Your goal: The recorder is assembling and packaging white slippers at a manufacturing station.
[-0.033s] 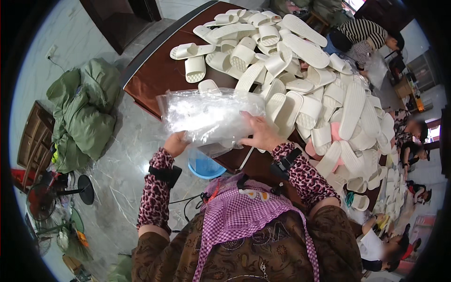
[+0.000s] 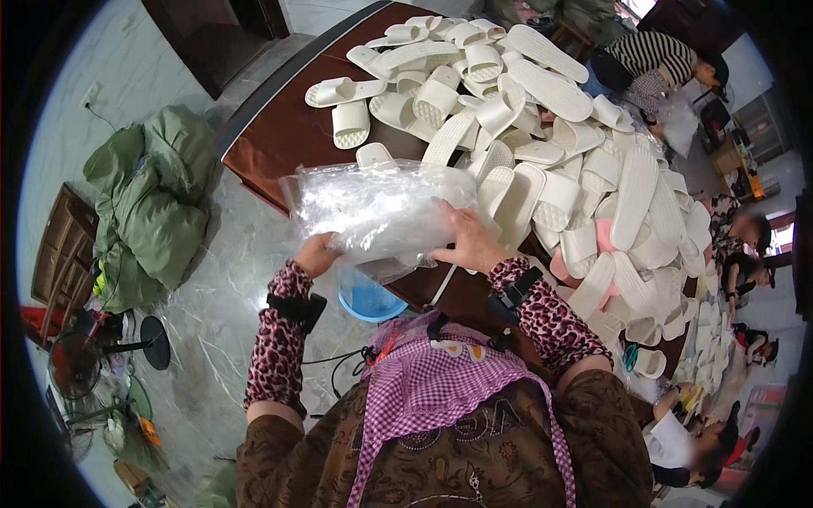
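Both hands hold a wad of clear, shiny plastic bags point(image 2: 373, 207) over the near edge of the table. My left hand point(image 2: 317, 256) grips its lower left corner, thumb on top, the other fingers hidden beneath. My right hand point(image 2: 471, 240) clasps the right end, with thumb and forefinger spread over the plastic. Just beyond the bags a white slipper point(image 2: 375, 156) pokes out, partly covered by them. To the right of my right hand rises a big heap of white slippers point(image 2: 555, 199), some with soles up. A few pink slippers point(image 2: 604, 237) show among them.
The brown table point(image 2: 275, 152) carries the heap. Below its near edge stands a blue basin point(image 2: 370, 298) on the floor. Green sacks point(image 2: 152, 203) and a fan point(image 2: 76, 364) are at the left. A person in a striped top point(image 2: 656, 61) bends at the far right; several others sit along the right.
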The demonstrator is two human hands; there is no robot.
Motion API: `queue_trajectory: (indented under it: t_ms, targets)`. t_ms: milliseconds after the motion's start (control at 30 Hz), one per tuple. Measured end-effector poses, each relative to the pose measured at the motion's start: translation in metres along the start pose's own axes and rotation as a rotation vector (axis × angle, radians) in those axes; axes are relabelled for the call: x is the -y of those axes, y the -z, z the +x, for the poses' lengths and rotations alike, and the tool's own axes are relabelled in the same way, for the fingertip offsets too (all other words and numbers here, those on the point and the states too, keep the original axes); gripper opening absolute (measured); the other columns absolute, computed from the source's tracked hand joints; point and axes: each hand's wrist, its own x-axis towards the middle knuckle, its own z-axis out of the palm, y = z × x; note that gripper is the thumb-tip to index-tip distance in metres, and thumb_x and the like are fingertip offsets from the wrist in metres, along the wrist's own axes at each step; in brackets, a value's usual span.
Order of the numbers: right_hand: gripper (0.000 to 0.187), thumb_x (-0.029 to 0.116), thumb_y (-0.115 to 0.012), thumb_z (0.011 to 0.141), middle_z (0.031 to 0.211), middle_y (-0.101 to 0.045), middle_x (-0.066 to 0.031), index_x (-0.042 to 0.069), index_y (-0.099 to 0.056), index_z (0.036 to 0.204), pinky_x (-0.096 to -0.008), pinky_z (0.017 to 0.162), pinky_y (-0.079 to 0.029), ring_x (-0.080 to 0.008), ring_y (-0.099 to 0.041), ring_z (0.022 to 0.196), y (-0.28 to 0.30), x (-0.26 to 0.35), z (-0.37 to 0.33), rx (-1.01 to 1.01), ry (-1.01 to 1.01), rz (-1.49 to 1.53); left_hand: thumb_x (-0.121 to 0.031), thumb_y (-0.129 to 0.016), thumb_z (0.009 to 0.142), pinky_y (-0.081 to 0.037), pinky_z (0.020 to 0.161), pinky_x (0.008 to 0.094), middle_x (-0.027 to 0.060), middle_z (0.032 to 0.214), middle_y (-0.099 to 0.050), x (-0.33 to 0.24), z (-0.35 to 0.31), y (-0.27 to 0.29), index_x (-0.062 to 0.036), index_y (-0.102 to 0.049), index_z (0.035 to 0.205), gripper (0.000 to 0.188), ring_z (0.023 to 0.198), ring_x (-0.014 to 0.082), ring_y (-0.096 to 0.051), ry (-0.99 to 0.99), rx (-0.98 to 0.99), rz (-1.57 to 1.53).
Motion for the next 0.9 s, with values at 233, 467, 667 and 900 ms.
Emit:
queue_trajectory:
  t_ms: [233,467,667,900]
  targets:
    - [0.079,0.025,-0.067,0.074,0.121,-0.047,-0.0215,0.000,-0.023,0.135,-0.0403,0.092,-0.038,-0.0363,-0.046,0.108,-0.013,-0.008,-0.006,-0.025,-0.228,0.117,-0.021,-0.060,0.079,-0.046,0.076,0.0320,0.0126,0.086,-0.066,-0.005,0.048,0.012,0.0010,-0.063,0.097,0.029,0.081,0.0187,-0.060,0.126,0.234,0.032]
    - [0.061,0.018,-0.062,0.079,0.110,-0.052,-0.0213,0.003,-0.033,0.131,-0.0405,0.087,-0.041,-0.0359,-0.050,0.100,-0.012,-0.014,-0.015,-0.387,-0.083,-0.007,-0.020,-0.064,0.078,-0.047,0.074,0.0307,0.0118,0.088,-0.066,-0.015,0.043,0.006,0.0021,-0.060,0.102,0.033,0.080,0.0183,-0.060,0.191,0.084,-0.056]
    - [0.033,0.021,-0.059,0.084,0.078,-0.061,-0.0137,-0.002,-0.050,0.105,-0.0351,0.065,-0.048,-0.0299,-0.058,0.068,-0.037,-0.017,-0.069,-0.139,-0.437,0.204,-0.010,-0.061,0.078,-0.047,0.071,0.0304,0.0100,0.083,-0.066,-0.001,0.018,-0.004,0.0015,-0.059,0.101,0.026,0.077,0.0143,-0.059,0.043,-0.069,-0.102]
    - [0.028,0.021,-0.054,0.088,0.082,-0.063,-0.0115,-0.003,-0.052,0.102,-0.0244,0.064,-0.048,-0.0169,-0.060,0.072,-0.049,-0.017,-0.047,0.069,-0.710,1.157,-0.004,-0.057,0.067,-0.048,0.071,0.0417,0.0186,0.086,-0.063,-0.015,-0.010,-0.042,-0.0107,-0.058,0.106,0.040,0.082,0.0366,-0.059,-0.056,-0.224,0.308]
